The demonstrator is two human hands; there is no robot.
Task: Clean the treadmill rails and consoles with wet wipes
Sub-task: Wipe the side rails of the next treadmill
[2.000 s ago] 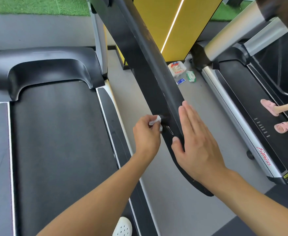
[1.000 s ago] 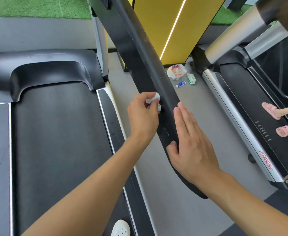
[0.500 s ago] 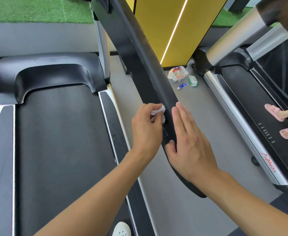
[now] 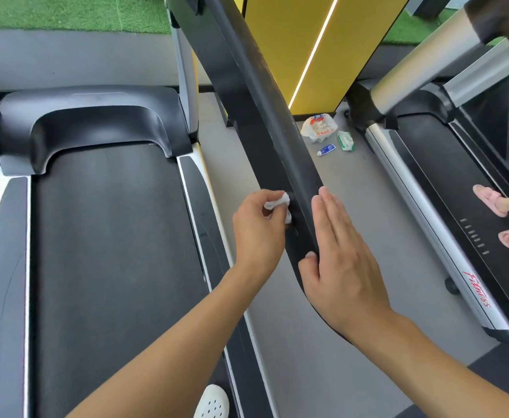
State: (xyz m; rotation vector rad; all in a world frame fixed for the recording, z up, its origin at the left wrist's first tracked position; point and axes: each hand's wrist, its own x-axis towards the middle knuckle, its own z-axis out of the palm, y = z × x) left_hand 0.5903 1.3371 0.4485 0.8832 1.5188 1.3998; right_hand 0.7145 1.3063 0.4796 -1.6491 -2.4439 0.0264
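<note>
A long black treadmill handrail (image 4: 256, 95) runs diagonally from the top centre down towards me. My left hand (image 4: 257, 233) pinches a small crumpled white wet wipe (image 4: 277, 204) and holds it against the inner side of the rail. On the rail's outer side lies my right hand (image 4: 342, 260), fingers straight and together, thumb hooked over the rail's top edge. The rail's lower tip is partly hidden behind my right wrist.
The treadmill belt (image 4: 111, 251) and its black motor cover (image 4: 96, 116) fill the left. On the grey floor lie a plastic bag (image 4: 319, 128), a wipes pack (image 4: 346, 140) and a small tube (image 4: 327, 149). Another person's feet in pink slippers (image 4: 488, 200) stand on the right treadmill (image 4: 446, 224).
My left hand has shifted the wipe up and down a little along the rail's inner side. My right hand has stayed flat on the rail. The view has drifted slightly.
</note>
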